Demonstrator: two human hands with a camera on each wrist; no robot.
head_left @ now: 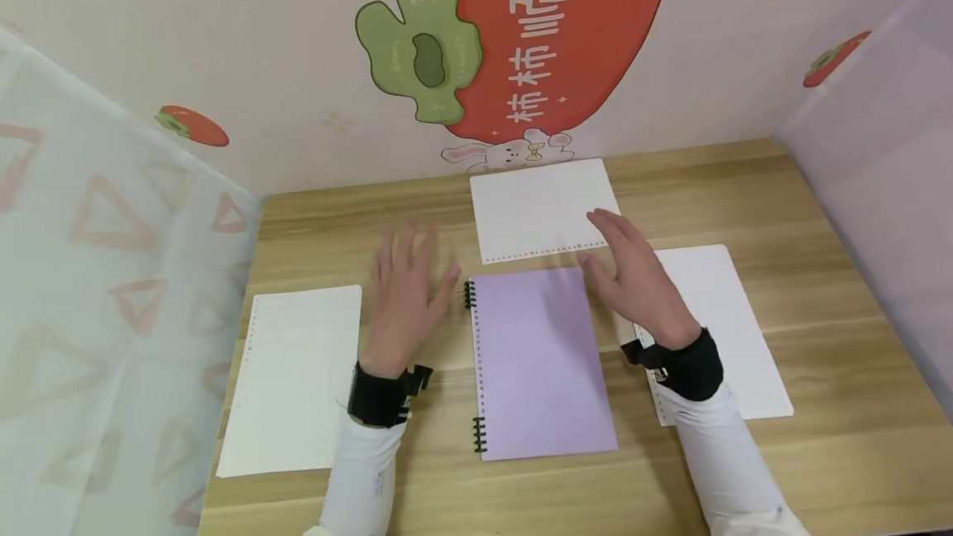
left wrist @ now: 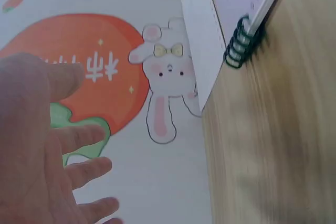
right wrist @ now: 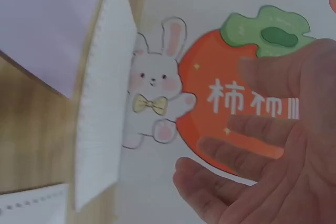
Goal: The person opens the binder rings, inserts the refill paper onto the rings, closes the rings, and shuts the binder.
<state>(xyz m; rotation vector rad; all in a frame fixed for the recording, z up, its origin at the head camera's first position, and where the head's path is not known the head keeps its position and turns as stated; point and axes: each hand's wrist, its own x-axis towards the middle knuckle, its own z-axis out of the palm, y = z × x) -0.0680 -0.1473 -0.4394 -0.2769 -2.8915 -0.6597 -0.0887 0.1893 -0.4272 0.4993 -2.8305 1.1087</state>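
A purple notebook (head_left: 542, 366) with dark green ring binding along its left side lies on the table between my two hands. My left hand (head_left: 405, 304), fingers spread and holding nothing, hovers left of the binding rings (left wrist: 239, 45). On the other side, my right hand (head_left: 633, 275) is held above the notebook's upper right corner, its fingers extended and apart from the thumb, nothing in the grasp. Loose punched sheets lie around the notebook: a lined one (head_left: 294, 379) at the left, one (head_left: 547, 209) beyond it, and one (head_left: 725, 333) partly under my right forearm.
The wooden table (head_left: 834, 337) meets a white backdrop printed with a large red persimmon (head_left: 596, 31) and a rabbit (left wrist: 170, 66). Pale side panels (head_left: 89, 313) rise at the left and right table edges. Black straps (head_left: 380, 395) wrap both wrists.
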